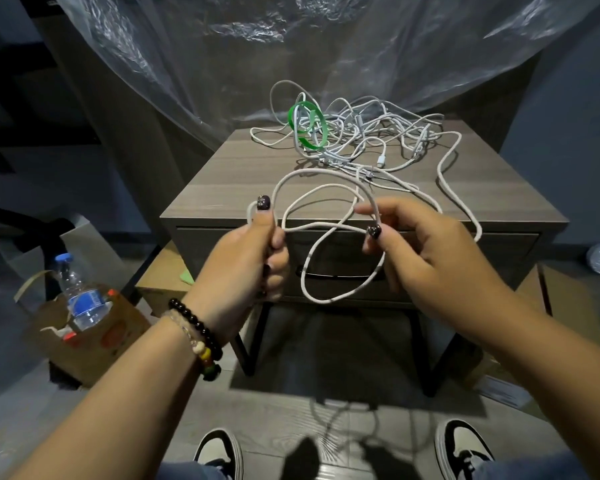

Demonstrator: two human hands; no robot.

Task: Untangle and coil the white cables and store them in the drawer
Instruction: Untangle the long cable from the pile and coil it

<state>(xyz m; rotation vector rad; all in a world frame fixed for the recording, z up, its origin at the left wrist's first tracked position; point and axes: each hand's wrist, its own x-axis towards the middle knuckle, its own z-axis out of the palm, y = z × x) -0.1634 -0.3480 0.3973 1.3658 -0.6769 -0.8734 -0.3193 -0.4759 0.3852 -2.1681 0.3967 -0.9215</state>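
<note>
A tangle of white cables (368, 133) lies at the back of the grey wooden nightstand (222, 188), with a green ring (305, 124) caught in it. One thicker white braided cable (312, 199) runs from the pile toward me and hangs in loose loops in front of the closed drawer (465, 251). My left hand (253, 261) grips the gathered loops in its fist, thumb up. My right hand (426, 254) pinches the same cable between thumb and fingers a little to the right, level with the drawer front.
A paper bag (94, 337) with a water bottle (80, 296) stands on the floor at the left. Cardboard boxes sit beside both of the nightstand's legs. Clear plastic sheeting (257, 46) hangs behind. My shoes (219, 452) are at the bottom edge.
</note>
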